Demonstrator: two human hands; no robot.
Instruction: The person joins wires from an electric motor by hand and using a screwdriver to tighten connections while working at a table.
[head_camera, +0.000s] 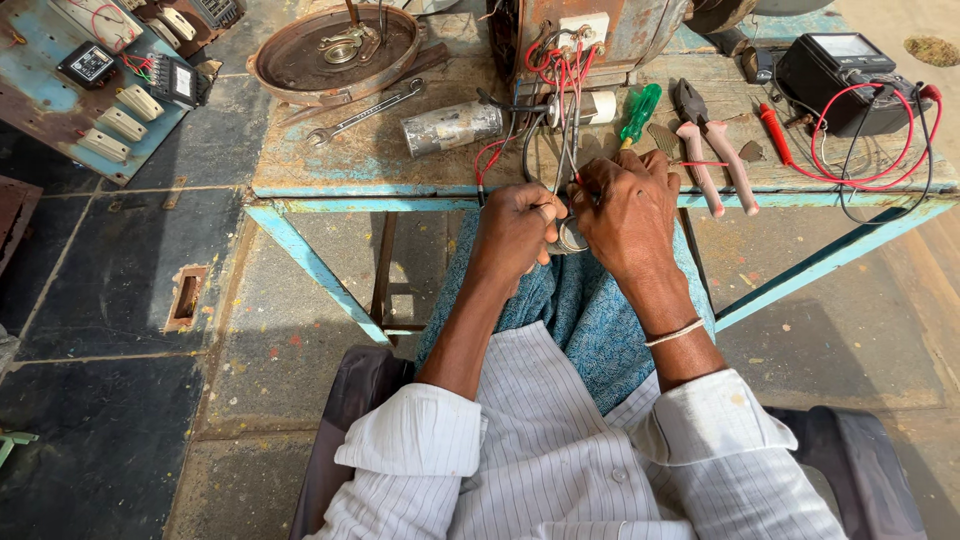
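My left hand (515, 235) and my right hand (628, 212) meet just below the front edge of a worn blue-painted wooden bench (330, 160). Between them sits a small round grey roll (572, 237), like tape, mostly hidden by the fingers. Both hands pinch a bundle of red and black wires (563, 120) that hangs from a rusty motor housing (590, 35) on the bench. Which hand carries the roll I cannot tell.
On the bench lie a metal cylinder (450, 127), a spanner (365, 112), a round rusty cover plate (335, 52), a green-handled screwdriver (640, 110), pink-handled pliers (712, 150) and a black meter (845, 75) with red leads. A blue switch panel (95, 85) lies on the floor at left.
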